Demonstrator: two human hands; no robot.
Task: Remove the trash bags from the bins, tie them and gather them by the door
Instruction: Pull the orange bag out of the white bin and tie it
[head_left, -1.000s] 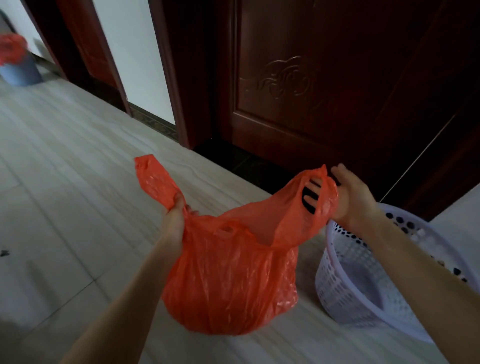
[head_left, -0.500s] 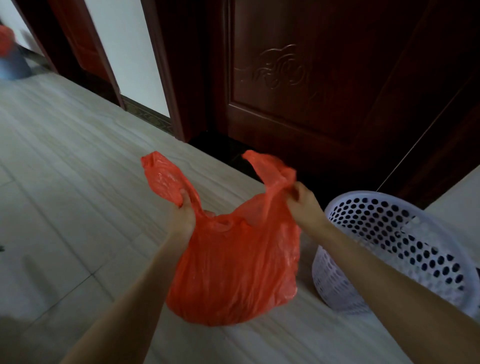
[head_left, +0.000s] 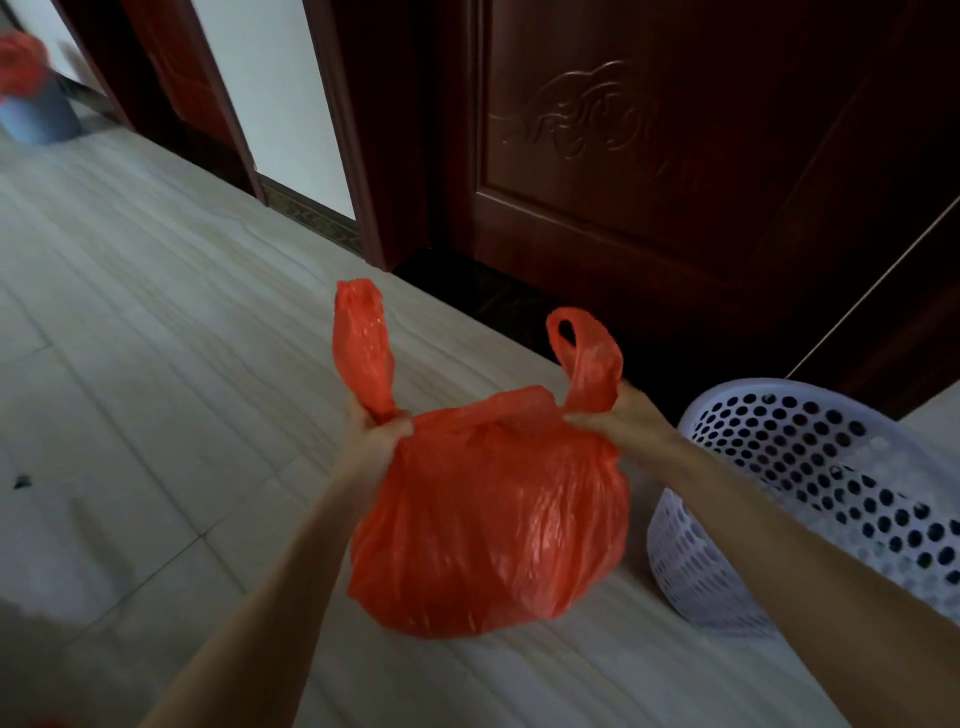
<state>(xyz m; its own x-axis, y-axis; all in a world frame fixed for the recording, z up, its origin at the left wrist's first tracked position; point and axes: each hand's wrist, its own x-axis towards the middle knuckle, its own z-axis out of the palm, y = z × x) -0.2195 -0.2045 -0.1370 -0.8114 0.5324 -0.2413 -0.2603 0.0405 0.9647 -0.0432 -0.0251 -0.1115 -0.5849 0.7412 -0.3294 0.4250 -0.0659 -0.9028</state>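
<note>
A full orange trash bag (head_left: 488, 519) hangs just above the tiled floor in front of me. My left hand (head_left: 376, 426) grips the base of its left handle, which stands up above my fist. My right hand (head_left: 618, 415) pinches the base of the right handle loop. The bag's mouth is drawn nearly closed between the two hands. A white perforated bin (head_left: 810, 499) stands to the right of the bag with no liner visible in it. A dark wooden door (head_left: 675, 156) is straight ahead.
Far off at the top left stands a blue bin (head_left: 36, 114) with an orange bag (head_left: 18, 57) in it. An open doorway (head_left: 280, 93) lies left of the dark door. A small dark speck (head_left: 21, 482) lies on the floor at left.
My right hand has slid from inside the handle loop down to its base. Both handles now stand upright and the bag's mouth has narrowed. The view has shifted slightly.
</note>
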